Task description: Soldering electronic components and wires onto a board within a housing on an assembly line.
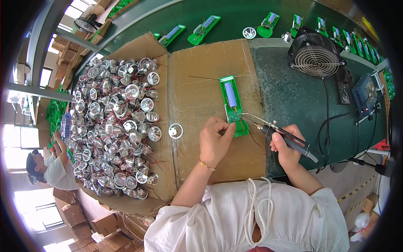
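Green housing (238,102), lilac battery (230,94) inside, lies on cardboard (193,88). Left fingers curled, thumb overlapping its edge; cannot tell whether left hand (215,137) pinches anything. Right hand (288,153) grips soldering iron (296,146), tip over housing. Reflector heap (121,113) left; black fan (317,59) far right. Blue control box (364,96): panel markings too small.

This is an electronics assembly workshop: identical green casings (195,39) line a dark green surface (235,25), reflectors (132,91) lie heaped, a soldering tool (289,140) points at a circuit board (232,117), and what look like stacked cartons (72,215) crowd the distorted rim.
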A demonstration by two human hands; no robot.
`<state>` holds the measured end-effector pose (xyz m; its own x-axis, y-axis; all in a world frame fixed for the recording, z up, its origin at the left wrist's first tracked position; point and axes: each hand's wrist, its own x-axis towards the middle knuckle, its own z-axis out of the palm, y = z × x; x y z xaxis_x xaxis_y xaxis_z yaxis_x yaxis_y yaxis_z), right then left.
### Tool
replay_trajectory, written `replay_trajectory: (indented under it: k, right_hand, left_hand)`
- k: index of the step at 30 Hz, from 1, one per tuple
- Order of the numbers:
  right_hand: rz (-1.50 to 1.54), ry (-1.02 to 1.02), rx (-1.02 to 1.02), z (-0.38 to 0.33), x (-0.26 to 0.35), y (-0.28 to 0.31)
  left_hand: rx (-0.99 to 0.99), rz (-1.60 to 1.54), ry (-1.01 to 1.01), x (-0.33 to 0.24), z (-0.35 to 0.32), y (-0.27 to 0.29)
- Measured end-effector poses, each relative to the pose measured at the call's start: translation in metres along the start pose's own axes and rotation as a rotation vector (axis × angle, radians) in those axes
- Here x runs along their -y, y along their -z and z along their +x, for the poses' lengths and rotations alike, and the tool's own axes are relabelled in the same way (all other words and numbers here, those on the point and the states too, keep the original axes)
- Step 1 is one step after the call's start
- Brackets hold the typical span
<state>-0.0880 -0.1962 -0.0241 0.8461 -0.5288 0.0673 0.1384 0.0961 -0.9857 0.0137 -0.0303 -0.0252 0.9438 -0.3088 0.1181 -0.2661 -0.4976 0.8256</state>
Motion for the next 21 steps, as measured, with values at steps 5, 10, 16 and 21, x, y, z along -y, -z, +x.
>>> replay_trajectory:
  k: [5,10,16,21]
  right_hand:
    - [-0.037,-0.007,0.025,0.001,0.000,-0.002]
    - [-0.024,-0.020,0.045,0.004,-0.003,-0.005]
    - [0.007,-0.069,0.049,0.007,-0.001,-0.010]
    - [-0.015,-0.101,0.060,0.010,-0.002,-0.008]
  left_hand:
    - [0.017,-0.017,0.008,0.000,0.001,0.002]
    - [0.126,-0.077,0.095,-0.001,0.007,0.008]
    - [0.204,-0.099,0.124,0.003,0.012,0.012]
    - [0.250,-0.098,0.168,0.002,0.015,0.014]
